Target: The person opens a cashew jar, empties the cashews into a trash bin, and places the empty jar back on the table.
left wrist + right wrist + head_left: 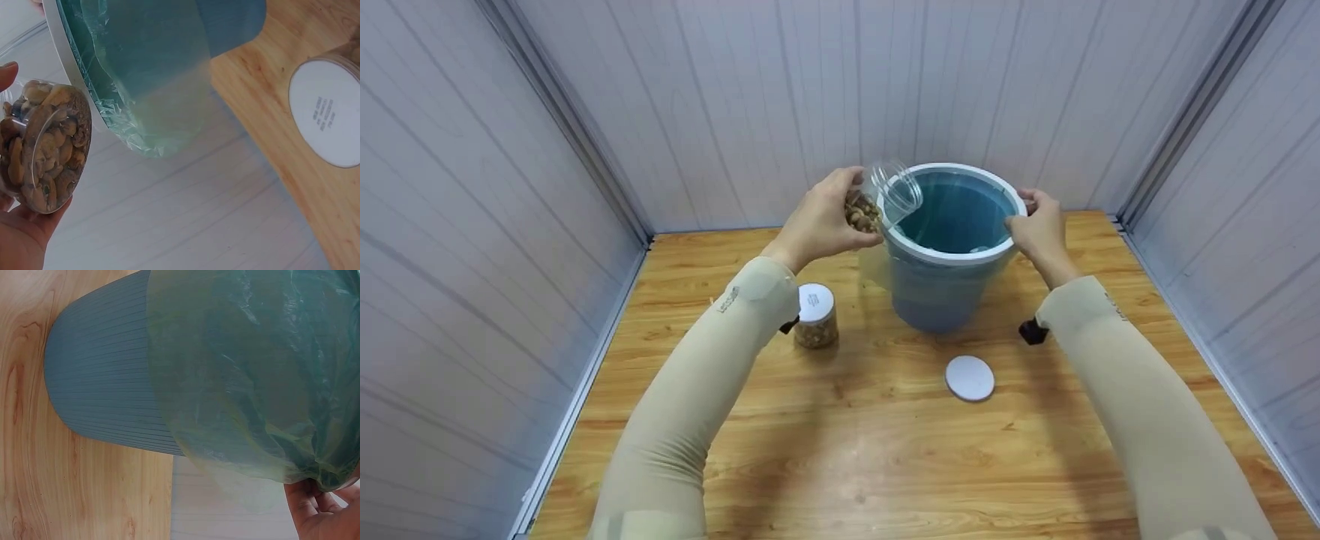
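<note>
My left hand [826, 217] grips a clear plastic jar [48, 146] with brown nut-like or dried pieces gathered at its base. The jar lies tilted, its uncovered mouth over the left rim of a blue trash can [937, 300]. A thin green plastic bag [163, 84] lines the can and hangs down outside, below a white rim ring [945, 257]. On the can's right side, my right hand [1039, 229] holds the rim, thumb inside and fingers outside; the right wrist view shows fingers [315, 506] against the bag.
A second jar [816, 330] with a white lid stands on the wooden table, left of the can. A loose round white lid [970, 378] lies in front of the can. Pale panel walls [720, 112] enclose the table at the back and sides.
</note>
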Motion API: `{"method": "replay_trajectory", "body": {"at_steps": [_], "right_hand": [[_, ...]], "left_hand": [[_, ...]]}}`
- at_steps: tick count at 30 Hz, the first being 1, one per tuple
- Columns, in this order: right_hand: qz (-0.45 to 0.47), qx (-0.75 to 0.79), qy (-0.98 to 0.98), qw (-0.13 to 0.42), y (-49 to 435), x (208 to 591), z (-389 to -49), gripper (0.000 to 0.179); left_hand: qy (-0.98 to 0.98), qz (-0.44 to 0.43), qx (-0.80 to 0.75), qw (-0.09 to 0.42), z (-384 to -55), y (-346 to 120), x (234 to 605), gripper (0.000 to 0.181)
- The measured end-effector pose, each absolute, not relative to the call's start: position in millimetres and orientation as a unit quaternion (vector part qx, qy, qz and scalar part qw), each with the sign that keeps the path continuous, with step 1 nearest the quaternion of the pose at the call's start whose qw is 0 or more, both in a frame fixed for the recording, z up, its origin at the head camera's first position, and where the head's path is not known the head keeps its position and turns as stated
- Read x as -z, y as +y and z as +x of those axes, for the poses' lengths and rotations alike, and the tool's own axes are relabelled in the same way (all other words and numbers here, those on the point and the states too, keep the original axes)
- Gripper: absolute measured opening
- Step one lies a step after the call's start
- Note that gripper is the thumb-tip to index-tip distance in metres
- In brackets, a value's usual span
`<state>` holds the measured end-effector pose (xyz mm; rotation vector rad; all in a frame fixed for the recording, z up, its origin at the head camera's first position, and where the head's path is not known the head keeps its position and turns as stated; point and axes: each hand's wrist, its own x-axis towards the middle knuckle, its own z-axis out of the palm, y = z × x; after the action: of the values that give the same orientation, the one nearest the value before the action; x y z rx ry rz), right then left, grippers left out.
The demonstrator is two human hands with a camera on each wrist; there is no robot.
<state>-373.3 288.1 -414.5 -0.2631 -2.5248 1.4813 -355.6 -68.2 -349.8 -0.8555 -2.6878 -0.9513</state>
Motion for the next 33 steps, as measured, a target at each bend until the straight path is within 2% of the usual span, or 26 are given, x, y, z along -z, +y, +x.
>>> {"method": "replay_trajectory", "body": {"at_steps": [33], "right_hand": [[-0.092, -0.503, -0.854, 0.102, 294, 412, -367, 0.063]], "left_hand": [[-0.934, -0.284, 0.191, 0.098, -374, -46, 346, 0.094]]}}
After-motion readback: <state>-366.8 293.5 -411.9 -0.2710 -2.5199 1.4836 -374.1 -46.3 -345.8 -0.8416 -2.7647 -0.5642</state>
